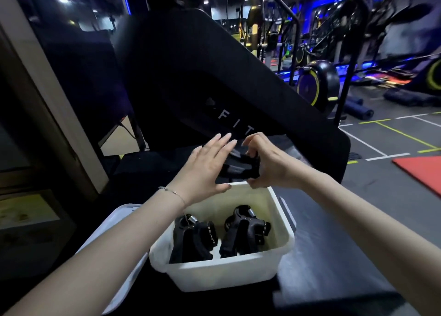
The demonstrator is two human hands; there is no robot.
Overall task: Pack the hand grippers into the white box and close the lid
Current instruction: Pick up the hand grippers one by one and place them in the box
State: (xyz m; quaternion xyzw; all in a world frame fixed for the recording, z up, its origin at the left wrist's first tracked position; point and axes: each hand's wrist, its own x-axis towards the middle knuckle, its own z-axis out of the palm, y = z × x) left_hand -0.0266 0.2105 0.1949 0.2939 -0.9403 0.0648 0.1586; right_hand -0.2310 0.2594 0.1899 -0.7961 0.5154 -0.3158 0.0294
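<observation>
Hand gripper [241, 168], black: held just beyond the far rim of the white box [222, 270], above it. Right hand [269, 165] pinches its far end; left hand [205, 170], fingers spread flat, steadies the near side. Judged rigid, fairly light, sprung; best taken by the handles. Two more grippers [193, 239] [243, 234] lie inside the box. Lid [114, 225]: off, lying left of the box.
</observation>
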